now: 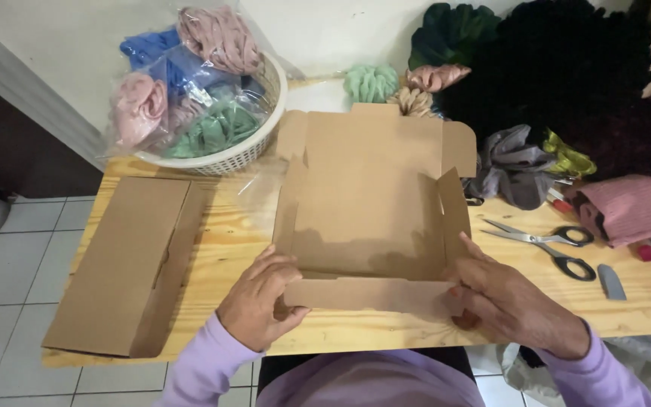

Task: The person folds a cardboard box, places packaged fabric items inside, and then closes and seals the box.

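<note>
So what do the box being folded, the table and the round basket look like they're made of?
The box looks like plain brown cardboard: matte, with creased flaps. The table looks like pale unpainted wood, with grain lines and board seams showing. The basket seems to be white moulded plastic, with a smooth rim and regular slots, though I can't be sure.

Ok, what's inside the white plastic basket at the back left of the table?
The white plastic basket holds a clear bag of pink, blue and green fabric scrunchies. The basket's bottom is covered.

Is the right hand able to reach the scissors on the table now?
Probably yes: the right hand grips the cardboard box, but the scissors lie just beside it with bare table between.
</note>
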